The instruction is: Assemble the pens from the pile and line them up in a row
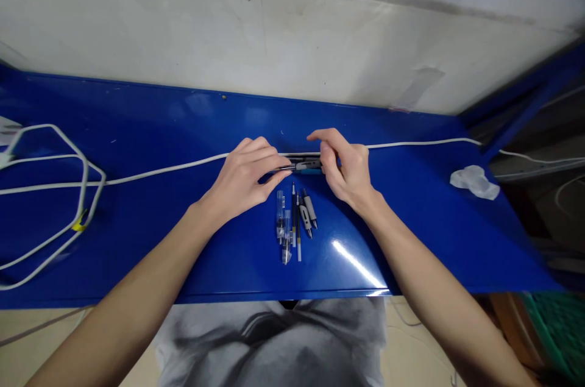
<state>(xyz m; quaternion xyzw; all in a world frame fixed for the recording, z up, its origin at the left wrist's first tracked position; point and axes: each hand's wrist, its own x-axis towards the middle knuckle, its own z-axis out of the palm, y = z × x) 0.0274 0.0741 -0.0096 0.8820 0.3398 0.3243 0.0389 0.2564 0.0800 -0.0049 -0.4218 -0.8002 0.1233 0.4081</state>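
Note:
A pen with a grey grip lies crosswise between my two hands, above the blue table. My left hand pinches its dark left end between thumb and fingers. At its right end my right hand is closed on it, the index finger raised and bent. Just below are loose pen parts: clear barrels, two thin refills standing lengthwise, and grey-and-black grip sections with pointed tips. More dark pieces behind the held pen are partly hidden.
A white cable runs across the blue table behind my hands, coiled at the left with a yellow tie. Crumpled clear plastic lies at the right. A pale wall borders the far edge.

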